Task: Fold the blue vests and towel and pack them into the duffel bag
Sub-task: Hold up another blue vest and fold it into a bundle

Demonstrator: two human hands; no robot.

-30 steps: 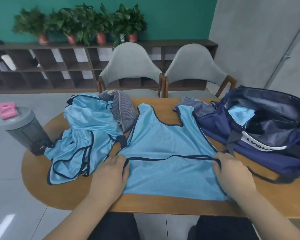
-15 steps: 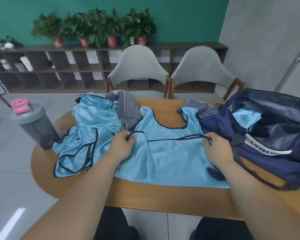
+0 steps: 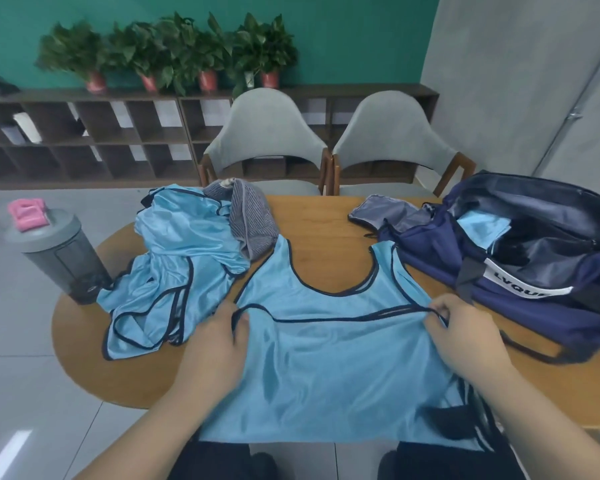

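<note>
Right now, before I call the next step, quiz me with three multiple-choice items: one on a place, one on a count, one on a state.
1. Where does the shaker bottle stand?
A. At the left end of the table, beside the crumpled vests
B. On the shelf
C. On the floor

2. How many grey chairs stand behind the table?
A. One
B. Two
C. Four

3. The duffel bag is:
A. Zipped shut
B. Open, with light blue cloth inside
C. Upside down

Answers:
1 A, it stands on the wood next to the vests.
2 B, two chair backs show side by side.
3 B, its top gapes and the cloth shows.
</note>
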